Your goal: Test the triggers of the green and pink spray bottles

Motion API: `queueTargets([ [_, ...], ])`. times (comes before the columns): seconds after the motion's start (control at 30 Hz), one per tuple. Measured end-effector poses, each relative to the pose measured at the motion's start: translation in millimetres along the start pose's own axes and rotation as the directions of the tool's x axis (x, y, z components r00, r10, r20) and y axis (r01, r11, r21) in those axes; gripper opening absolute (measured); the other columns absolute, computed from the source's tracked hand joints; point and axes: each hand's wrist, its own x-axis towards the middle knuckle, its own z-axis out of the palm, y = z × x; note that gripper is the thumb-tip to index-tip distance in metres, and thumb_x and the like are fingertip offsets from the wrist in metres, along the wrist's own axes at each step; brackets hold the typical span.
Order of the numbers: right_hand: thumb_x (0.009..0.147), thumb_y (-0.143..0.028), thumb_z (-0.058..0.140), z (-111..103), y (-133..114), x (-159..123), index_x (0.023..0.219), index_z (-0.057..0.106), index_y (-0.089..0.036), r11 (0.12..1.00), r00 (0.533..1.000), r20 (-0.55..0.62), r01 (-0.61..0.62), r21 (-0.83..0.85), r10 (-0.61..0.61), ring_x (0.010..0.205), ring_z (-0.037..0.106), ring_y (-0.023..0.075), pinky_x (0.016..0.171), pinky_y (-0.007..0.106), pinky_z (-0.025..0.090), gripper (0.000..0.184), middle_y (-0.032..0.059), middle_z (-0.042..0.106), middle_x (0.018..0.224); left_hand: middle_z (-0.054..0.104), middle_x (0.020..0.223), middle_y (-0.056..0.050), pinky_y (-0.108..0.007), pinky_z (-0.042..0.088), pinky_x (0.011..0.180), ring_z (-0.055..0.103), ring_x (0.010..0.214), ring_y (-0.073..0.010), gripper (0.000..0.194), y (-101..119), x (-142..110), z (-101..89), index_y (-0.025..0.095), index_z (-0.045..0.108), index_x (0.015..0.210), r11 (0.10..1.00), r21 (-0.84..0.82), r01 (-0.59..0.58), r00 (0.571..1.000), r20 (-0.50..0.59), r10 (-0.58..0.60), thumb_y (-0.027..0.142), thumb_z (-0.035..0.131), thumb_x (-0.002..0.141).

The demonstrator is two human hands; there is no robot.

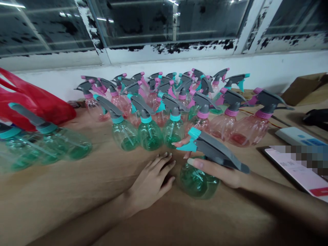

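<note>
Right hand [225, 173]: wrapped around the neck of a green spray bottle [198, 184] near the table's middle
Left hand [151, 181]: empty, fingers loosely spread on the tabletop
Tabletop [97, 194]: brown; rows of other spray bottles [150, 135] behind, red bag [38, 99] left, phone [289, 169] right
Room: white wall [61, 73], dark windows [153, 25] above, frames black-patched, possibly peeling
</note>
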Motion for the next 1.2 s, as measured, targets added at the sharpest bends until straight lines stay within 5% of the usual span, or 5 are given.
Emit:
queueTargets([
  [0.5,0.087,-0.037,0.058,-5,10,-8,0.090,0.063,-0.025,0.994,0.998,0.028,-0.052,-0.099,0.055,0.079,0.065,0.0176,0.069,0.030,0.054,0.013,0.0009,0.066,0.084,0.055,0.131,-0.014,-0.047,0.042,0.102,0.053,0.119,-0.0272,0.037,2,1,-2.3,0.012,0.049,0.127,1.000,-0.008,0.003,1.000,0.006,-0.003,0.026,0.049,0.093],
  [0.67,0.085,-0.038,0.060,-1,4,-5,0.107,0.062,-0.027,0.996,0.999,-0.014,-0.031,-0.084,0.030,0.080,0.065,0.0176,0.072,0.032,0.053,0.025,0.0014,0.068,0.093,0.054,0.132,-0.015,-0.048,0.041,0.102,0.050,0.122,-0.0279,0.037,3,0,-1.5,0.012,0.049,0.127,1.000,0.002,0.015,1.000,-0.010,-0.015,0.025,0.050,0.092],
  [0.9,0.081,-0.030,0.065,2,-1,0,0.106,0.065,-0.025,0.993,0.993,-0.062,0.092,-0.073,-0.097,0.081,0.065,0.0175,0.072,0.031,0.054,0.026,0.0020,0.068,0.096,0.054,0.133,-0.015,-0.047,0.040,0.104,0.046,0.126,-0.0284,0.042,3,0,-4.1,0.010,0.046,0.130,1.000,-0.002,0.015,1.000,0.004,-0.015,0.024,0.053,0.091],
  [1.2,0.082,-0.036,0.063,2,2,-1,0.110,0.062,-0.023,0.998,0.999,-0.037,0.025,-0.058,-0.027,0.069,0.062,0.0154,0.063,0.029,0.052,0.031,0.0016,0.066,0.084,0.054,0.132,-0.013,-0.048,0.040,0.103,0.050,0.121,-0.0275,0.043,2,0,-3.1,0.011,0.044,0.132,0.999,-0.020,0.035,0.999,0.013,-0.035,0.024,0.051,0.092],
])
